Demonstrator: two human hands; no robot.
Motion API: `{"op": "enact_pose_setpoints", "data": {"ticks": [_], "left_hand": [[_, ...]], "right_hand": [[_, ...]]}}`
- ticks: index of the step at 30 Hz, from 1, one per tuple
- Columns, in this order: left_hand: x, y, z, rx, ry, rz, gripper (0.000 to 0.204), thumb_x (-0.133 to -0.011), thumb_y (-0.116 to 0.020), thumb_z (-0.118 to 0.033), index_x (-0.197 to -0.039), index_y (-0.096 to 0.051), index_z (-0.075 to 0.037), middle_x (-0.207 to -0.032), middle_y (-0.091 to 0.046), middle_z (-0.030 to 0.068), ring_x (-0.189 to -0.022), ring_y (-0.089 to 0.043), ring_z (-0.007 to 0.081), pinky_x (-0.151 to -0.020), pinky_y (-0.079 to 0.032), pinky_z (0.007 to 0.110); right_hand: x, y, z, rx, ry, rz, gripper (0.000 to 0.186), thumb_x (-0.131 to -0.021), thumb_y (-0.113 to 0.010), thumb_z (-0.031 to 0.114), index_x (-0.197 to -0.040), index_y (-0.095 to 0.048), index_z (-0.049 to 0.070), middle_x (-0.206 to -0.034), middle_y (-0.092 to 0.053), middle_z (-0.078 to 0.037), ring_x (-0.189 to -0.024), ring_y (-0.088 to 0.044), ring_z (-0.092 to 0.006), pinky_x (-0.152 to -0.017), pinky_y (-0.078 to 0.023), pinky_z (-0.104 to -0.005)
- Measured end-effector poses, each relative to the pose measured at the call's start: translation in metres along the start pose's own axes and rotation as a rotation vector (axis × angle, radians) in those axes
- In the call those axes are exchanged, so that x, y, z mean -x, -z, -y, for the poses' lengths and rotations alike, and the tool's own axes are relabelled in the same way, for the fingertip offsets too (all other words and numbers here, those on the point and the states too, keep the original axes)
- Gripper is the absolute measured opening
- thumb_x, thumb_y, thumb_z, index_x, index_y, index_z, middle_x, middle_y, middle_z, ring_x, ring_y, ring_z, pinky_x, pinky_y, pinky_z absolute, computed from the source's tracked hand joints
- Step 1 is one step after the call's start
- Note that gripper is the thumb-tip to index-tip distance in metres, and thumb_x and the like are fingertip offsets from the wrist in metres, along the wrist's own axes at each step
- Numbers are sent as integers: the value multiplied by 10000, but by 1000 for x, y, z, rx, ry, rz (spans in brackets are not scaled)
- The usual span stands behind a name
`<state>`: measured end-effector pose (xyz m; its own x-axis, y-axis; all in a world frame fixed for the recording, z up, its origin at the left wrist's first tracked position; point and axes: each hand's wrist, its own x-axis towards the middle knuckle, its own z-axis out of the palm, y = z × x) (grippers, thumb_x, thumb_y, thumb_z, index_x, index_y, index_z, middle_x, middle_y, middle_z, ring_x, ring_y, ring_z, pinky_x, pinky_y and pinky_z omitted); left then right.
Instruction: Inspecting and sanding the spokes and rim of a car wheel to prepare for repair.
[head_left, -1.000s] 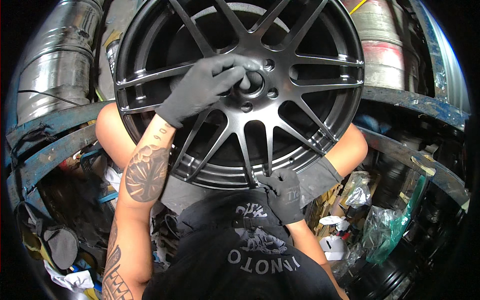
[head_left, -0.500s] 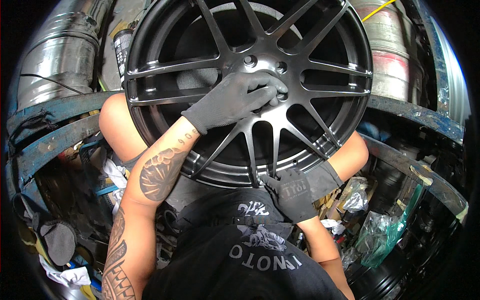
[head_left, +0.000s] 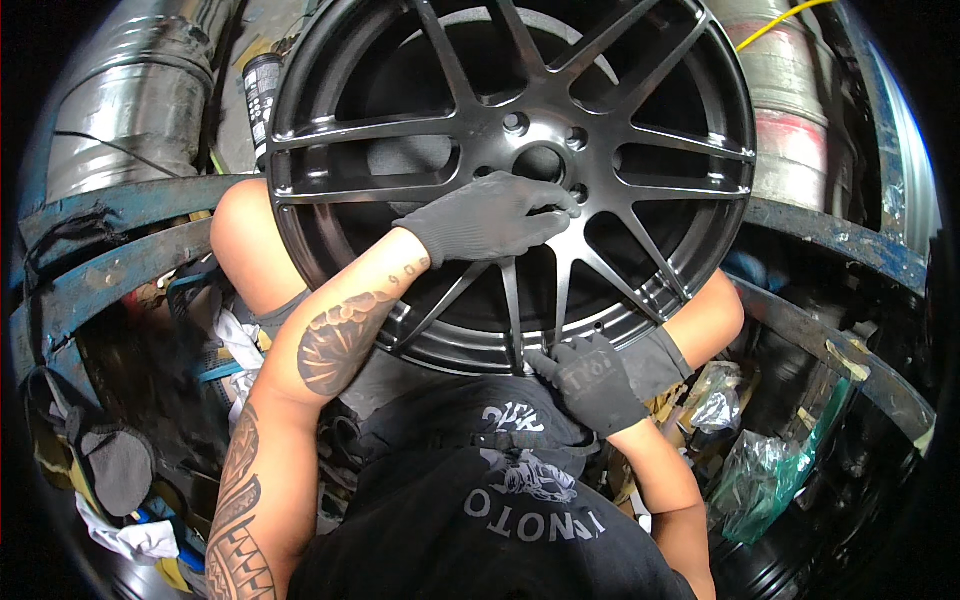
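Note:
A black multi-spoke wheel rim (head_left: 545, 130) lies face up across my lap. My left hand (head_left: 495, 215), in a dark grey glove, rests low on its hub, just below the round centre bore (head_left: 540, 165). The fingers are bent and pressed together beside a bolt hole; whatever they may hold is hidden. At the near edge, my right hand (head_left: 590, 385), gloved alike, grips the outer lip, its thumb and fingers against the metal. Pale grey round pieces (head_left: 410, 155) show behind the spokes.
Large silver metal drums (head_left: 135, 110) stand at the far left and right. Worn blue metal bars (head_left: 120, 215) curve around both sides. A black bottle (head_left: 262, 105) stands beyond my left knee. Crumpled clear and green plastic (head_left: 765, 485) lies at the right, and a grey pad (head_left: 117, 470) at the left.
My left hand has slid toward me across the hub, so the centre bore now shows. The wheel sits slightly farther right in view. My right hand still holds the near edge.

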<state>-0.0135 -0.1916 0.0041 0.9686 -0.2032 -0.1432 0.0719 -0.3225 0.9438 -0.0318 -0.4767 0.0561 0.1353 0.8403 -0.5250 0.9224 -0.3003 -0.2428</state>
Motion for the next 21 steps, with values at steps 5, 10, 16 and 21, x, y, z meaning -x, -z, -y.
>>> {"op": "enact_pose_setpoints", "data": {"ticks": [5, 10, 16, 21], "left_hand": [[-4, 1, -2, 5, 141, 81, 440, -1056, -528, -395, -1365, -654, -107, -1129, -761, 143, -1056, -731, 280, -1021, -530, 422], [-2, -2, -2, -37, 91, 72, 460, -1053, -525, -417, -1381, -646, -118, -1189, -747, 161, -1116, -715, 310, -1064, -510, 432], [-2, 4, -13, 2, 178, 169, 487, -1055, -522, -442, -1396, -630, -112, -1204, -738, 173, -1077, -724, 313, -1047, -517, 438], [-2, -3, 1, -57, 43, 81, 488, -1056, -520, -449, -1388, -630, -109, -1163, -744, 185, -923, -750, 301, -999, -535, 445]], "right_hand": [[-2, -5, 9, 38, -9, -18, 432, -910, -584, 170, -1329, -686, 203, -885, -651, -37, -937, -644, -214, -844, -464, -398], [-4, -2, 19, 69, -27, -143, 218, -897, -603, 191, -1093, -691, 152, -828, -636, -10, -803, -635, -195, -721, -453, -370], [-6, 4, 21, 140, -27, -1, 285, -903, -592, 198, -1171, -663, 132, -877, -642, -22, -861, -637, -203, -765, -458, -372], [0, 3, 9, 102, 21, -148, 206, -894, -608, 204, -1071, -662, 113, -811, -614, -2, -813, -628, -190, -727, -446, -355]]}}
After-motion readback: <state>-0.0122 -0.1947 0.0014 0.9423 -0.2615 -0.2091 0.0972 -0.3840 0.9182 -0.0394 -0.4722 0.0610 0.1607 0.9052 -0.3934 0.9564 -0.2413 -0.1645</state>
